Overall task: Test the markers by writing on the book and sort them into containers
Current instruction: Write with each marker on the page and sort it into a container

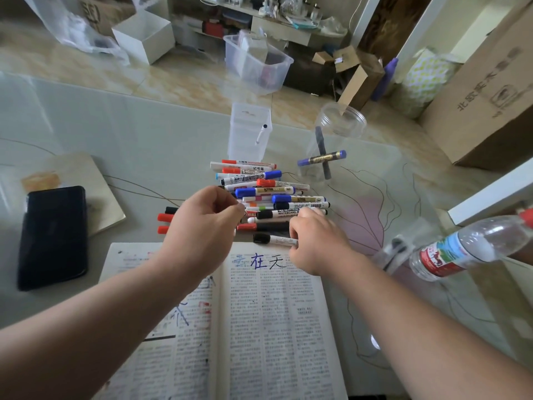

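Observation:
A pile of several markers (268,194) with red, blue and black caps lies on the table beyond the open book (274,319), whose page bears handwritten blue and black characters. My left hand (202,229) hovers over the pile's left side, thumb and forefinger pinching at a marker there. My right hand (315,243) grips a white marker with a black cap (272,240) at the book's top edge. A square clear container (249,122) holds one white marker. A round clear jar (341,118) holds a dark marker; a blue marker (321,158) lies crosswise at the jar.
A black phone (53,235) rests on a notebook (86,174) at the left. A water bottle (467,249) lies tilted at the right edge. On the floor beyond the table stand boxes, a clear bin (256,63) and a large carton (490,90).

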`<state>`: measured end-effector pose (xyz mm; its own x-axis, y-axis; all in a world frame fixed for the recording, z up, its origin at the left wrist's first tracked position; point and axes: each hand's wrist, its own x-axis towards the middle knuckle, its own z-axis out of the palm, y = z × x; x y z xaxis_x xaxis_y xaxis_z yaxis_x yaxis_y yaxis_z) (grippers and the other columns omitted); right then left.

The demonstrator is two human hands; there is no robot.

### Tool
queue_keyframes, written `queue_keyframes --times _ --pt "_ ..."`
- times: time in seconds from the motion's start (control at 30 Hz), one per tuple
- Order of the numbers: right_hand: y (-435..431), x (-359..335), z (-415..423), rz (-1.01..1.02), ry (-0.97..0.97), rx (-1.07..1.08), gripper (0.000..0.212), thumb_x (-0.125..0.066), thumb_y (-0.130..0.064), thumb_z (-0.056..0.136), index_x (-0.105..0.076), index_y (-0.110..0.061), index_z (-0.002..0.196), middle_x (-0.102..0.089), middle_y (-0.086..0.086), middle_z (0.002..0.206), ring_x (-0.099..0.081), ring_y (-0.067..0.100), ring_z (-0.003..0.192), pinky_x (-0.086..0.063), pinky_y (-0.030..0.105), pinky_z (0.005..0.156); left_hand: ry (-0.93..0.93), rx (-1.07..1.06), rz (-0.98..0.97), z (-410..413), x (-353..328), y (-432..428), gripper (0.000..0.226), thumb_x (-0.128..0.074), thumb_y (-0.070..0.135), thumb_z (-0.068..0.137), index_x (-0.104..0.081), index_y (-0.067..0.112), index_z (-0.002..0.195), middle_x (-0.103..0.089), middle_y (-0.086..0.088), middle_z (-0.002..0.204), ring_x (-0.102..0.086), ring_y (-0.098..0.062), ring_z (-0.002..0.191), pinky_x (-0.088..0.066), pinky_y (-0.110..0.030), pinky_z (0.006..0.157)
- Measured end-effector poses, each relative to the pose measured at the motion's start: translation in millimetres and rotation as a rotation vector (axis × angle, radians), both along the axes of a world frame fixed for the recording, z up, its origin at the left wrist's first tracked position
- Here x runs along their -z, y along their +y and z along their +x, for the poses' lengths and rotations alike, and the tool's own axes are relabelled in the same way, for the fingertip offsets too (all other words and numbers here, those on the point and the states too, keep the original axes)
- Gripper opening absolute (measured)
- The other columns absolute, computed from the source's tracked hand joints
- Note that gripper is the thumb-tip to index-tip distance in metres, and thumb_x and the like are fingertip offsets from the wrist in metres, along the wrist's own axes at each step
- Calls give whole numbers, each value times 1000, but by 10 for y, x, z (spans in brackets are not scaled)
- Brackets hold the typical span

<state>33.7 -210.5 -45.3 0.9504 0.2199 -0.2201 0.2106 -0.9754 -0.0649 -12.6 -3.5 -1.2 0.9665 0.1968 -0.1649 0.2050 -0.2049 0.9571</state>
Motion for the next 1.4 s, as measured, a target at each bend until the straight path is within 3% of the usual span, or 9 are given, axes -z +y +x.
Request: queue_keyframes --times 0.1,0.27,0.43,0.6,0.93,1.1,1.17,1.3,1.4 --pt "-1 -130 -83 42 1 -1 6 -58 -22 80 -54 -26 84 -50 -7 93 -49 19 98 -37 29 74 -34 164 271 -27 24 10 11 -63 28 94 -64 26 82 -62 13 72 -53 -1 57 -38 -13 51" --pt "-35 -585 -564 292 114 91 7 -67 -32 80 -61 -29 82 -63 -11 81 -60 10 77 -49 29 64 -221 745 762 -183 80 2 50 -52 55 96 -42 37 141 -44 22 135 -39 0 125 -32 -23 112" --pt "-159 -826 -930 717 259 171 6 -78 -35 84 -72 -34 86 -74 -7 74 -67 11 68 -54 35 67 -81 1001 606 -423 56 -161 8 -39 44 105 -44 49 108 -60 22 105 -56 -2 98 -47 -26 85" --pt "-177 -694 -1050 1241 365 324 13 -78 -26 78 -70 -16 76 -59 8 59 -49 21 55 -39 29 51 10 959 272 -573 55 -223 14 -37 43 105 -45 36 96 -57 18 82 -56 -5 74 -46 -24 69" --pt "-210 -332 -1156 1396 402 341 17 -73 -25 83 -63 -19 71 -54 5 51 -46 17 47 -37 28 50 13 961 226 -552 153 -307 16 -42 53 98 -54 42 100 -60 8 82 -53 -4 73 -48 -25 72" --pt "-328 -359 -999 1386 308 329 15 -73 -20 80 -63 -13 70 -51 7 49 -45 14 45 -37 22 48 92 942 183 -443 209 -340 45 -40 77 86 -50 51 122 -57 -5 84 -54 -22 75 -48 -38 73" --pt "-412 -352 -865 1411 203 415 15 -70 -18 72 -59 -16 62 -42 4 44 -35 14 40 -29 22 45 191 915 160 -404 246 -268 55 -39 86 78 -36 65 129 -57 5 84 -51 -9 67 -46 -29 69" --pt "-586 -137 -539 1484 -30 649 19 -58 -12 67 -50 -22 53 -35 -2 43 -29 10 37 -23 18 42 279 864 336 -375 337 -207 29 -51 42 100 -38 56 122 -59 16 89 -53 -1 72 -46 -24 76" --pt "-567 51 -447 1416 48 620 11 -56 -18 73 -65 -16 69 -59 10 54 -51 18 49 -39 25 44 321 905 500 -393 404 -203 33 -41 20 98 -37 51 110 -60 20 95 -54 0 78 -45 -20 75"
